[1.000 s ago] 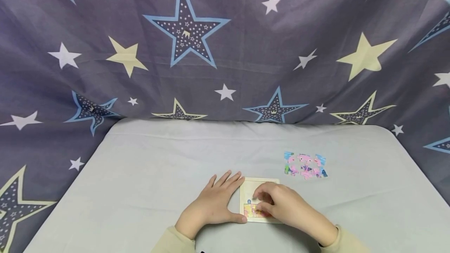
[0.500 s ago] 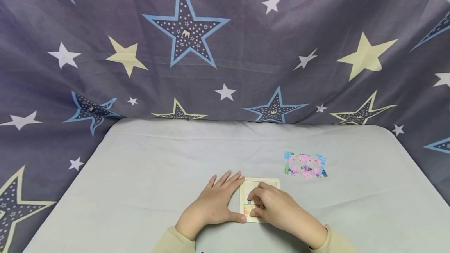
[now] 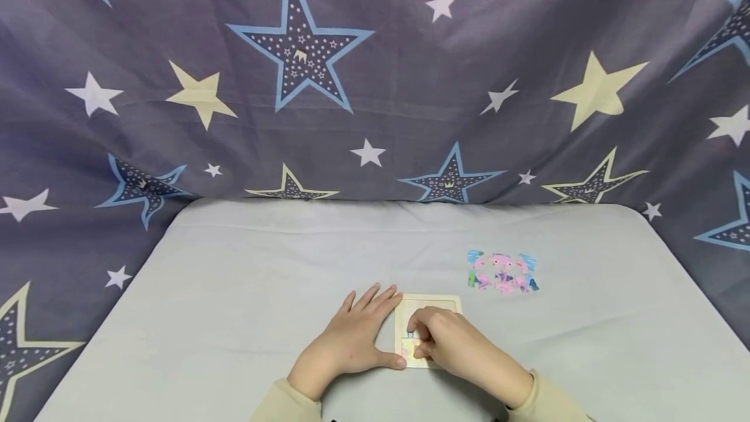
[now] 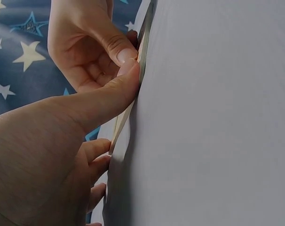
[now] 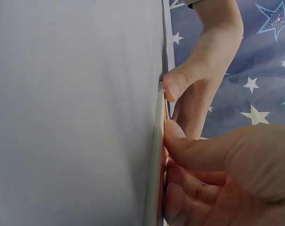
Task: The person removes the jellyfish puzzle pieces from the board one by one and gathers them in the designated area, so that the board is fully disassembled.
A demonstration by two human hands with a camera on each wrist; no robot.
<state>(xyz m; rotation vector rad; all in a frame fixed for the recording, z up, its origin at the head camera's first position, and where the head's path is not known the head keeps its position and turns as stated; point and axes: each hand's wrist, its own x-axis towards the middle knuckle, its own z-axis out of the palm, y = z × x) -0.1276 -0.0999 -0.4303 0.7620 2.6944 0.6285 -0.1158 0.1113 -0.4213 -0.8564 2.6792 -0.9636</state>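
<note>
A small pale wooden puzzle tray (image 3: pixel 430 298) lies flat on the bed-like grey surface. Along its near side sits a row of yellow and pink jigsaw pieces (image 3: pixel 408 348), partly hidden by fingers. My left hand (image 3: pixel 348 344) is spread beside the tray, its thumb at the near left corner and its fingertips at the far left one. Over the tray, my right hand (image 3: pixel 459 344) has thumb and index finger curled about a jigsaw piece in that row, near a small blue tab. Both wrist views show the tray edge-on, so the pieces' surface is hidden there.
Beyond the tray to the right, several pink and blue jigsaw pieces (image 3: pixel 500 261) lie close together as a partial picture. The grey cloth (image 3: pixel 263 279) has slight wrinkles. A dark star-patterned curtain (image 3: pixel 398 83) hangs along the back and sides.
My right hand has shifted left along the row of pieces, its fingertips reaching the blue tab. My left hand stays at the tray's side. The head view has turned slightly.
</note>
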